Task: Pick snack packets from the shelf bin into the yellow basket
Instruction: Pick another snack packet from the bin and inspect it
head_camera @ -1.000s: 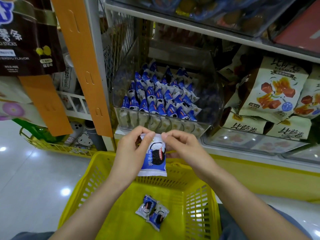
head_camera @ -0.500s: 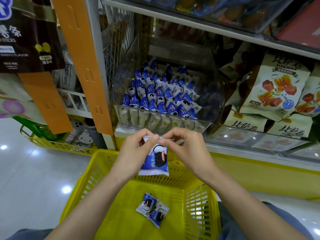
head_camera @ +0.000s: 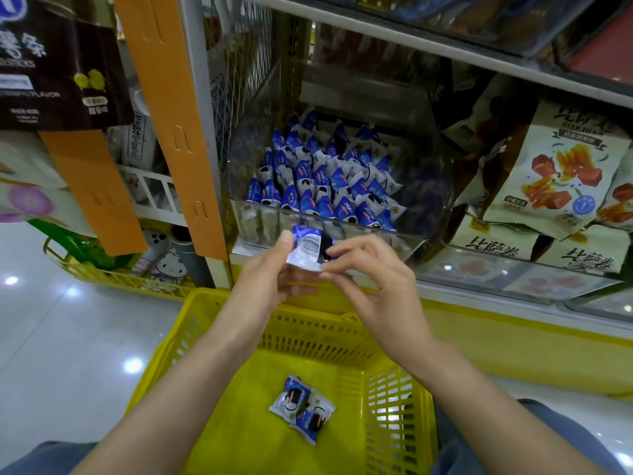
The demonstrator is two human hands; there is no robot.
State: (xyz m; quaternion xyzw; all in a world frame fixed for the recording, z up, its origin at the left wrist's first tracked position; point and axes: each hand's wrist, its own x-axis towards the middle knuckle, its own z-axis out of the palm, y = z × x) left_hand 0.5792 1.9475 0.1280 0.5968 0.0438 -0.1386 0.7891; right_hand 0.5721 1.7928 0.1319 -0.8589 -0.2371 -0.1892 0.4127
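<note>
The blue-and-white foil snack packet [head_camera: 310, 250], earlier hung upright, is now tilted flat at twelve o'clock above the yellow plastic basket [head_camera: 346, 332], pinched between left hand [head_camera: 270, 279] and right hand [head_camera: 373, 286]; release is judged imminent.

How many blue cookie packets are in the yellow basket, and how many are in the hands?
Packets in the yellow basket: 2, one and another.
Packet held between the left hand and right hand: 1.
Total out of the shelf bin: 3.
</note>
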